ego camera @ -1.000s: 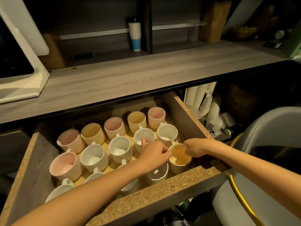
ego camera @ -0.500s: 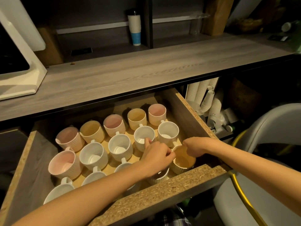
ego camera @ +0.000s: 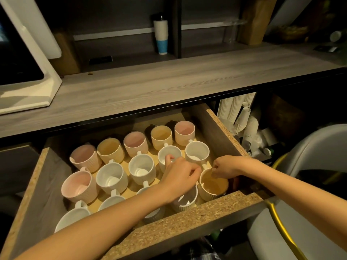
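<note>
Standing open under counter (ego camera: 169, 87): drawer (ego camera: 187, 220) | right hand (ego camera: 227, 167) is pinching yellow mug (ego camera: 212, 184) rim | left hand (ego camera: 180, 175) curled, grip hidden

No text I can read from where I stand. Closest thing: the wrapped paper cup stack (ego camera: 249, 134) in the cubby right of the drawer (ego camera: 225, 132) has a small dark mark w/ tiny print under it (a logo, prob.), but it's too small and blurred to make out. Nothing else legible, incl. numbers.
</note>
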